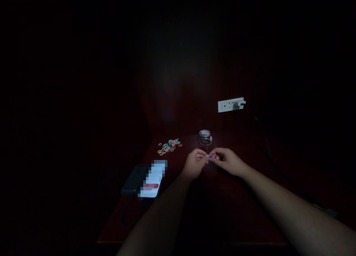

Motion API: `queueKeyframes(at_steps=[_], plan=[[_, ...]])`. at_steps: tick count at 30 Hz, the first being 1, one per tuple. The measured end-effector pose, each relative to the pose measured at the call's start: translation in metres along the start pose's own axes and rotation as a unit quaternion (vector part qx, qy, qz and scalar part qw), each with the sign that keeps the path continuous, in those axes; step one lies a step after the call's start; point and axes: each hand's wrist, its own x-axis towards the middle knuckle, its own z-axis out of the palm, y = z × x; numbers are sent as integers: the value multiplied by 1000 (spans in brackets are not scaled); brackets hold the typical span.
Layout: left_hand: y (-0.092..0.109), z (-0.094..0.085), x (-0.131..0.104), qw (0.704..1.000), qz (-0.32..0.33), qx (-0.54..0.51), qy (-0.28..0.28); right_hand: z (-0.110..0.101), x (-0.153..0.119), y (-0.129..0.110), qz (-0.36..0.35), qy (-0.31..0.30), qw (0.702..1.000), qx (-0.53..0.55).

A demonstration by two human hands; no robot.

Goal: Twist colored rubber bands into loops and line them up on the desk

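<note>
Dark red nearest: table (217,211), crossed by two bare forearms. To the left, cord (123,215) in a loop, then lit phone (152,182), screen partly blocked out, and black box (134,181) close at its side; touching or apart, cannot tell.

Farther in, left hand (195,162) and right hand (227,161) almost meeting, thumbs and fingers of both pinched on one small pale band (211,157). Band right between the two sets of fingertips, dark gap showing at its middle; height above the table, cannot tell. Best handled, at a guess, with a light, even pinch at opposite ends, fingertips off the middle to leave the gap in sight. Pull slowly, if at all, to avoid a snap out of the fingers. Keep wrists steady in such dim light.

Beyond, to the left, scattered loose bands (169,146); just past the fingers, clear jar (205,138). Farthest, on the wall, white socket (224,106) with plug (238,104).
</note>
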Motion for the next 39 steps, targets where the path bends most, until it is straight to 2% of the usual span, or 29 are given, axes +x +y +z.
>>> queueKeyframes(at_steps=[6,15,23,28,39], plan=[[4,0,-2,998,48,45,-2,0,0,4,2,17,1000,-8],[9,3,-6,995,67,77,12,-1,1,3,23,31,999,-15],[9,2,-8,994,35,101,-3,-1,1,7,16,26,998,-48],[9,1,-5,992,47,111,21,-1,0,1,14,23,999,-21],[5,-2,-3,988,67,140,13,-4,1,0,-1,15,1000,-19]])
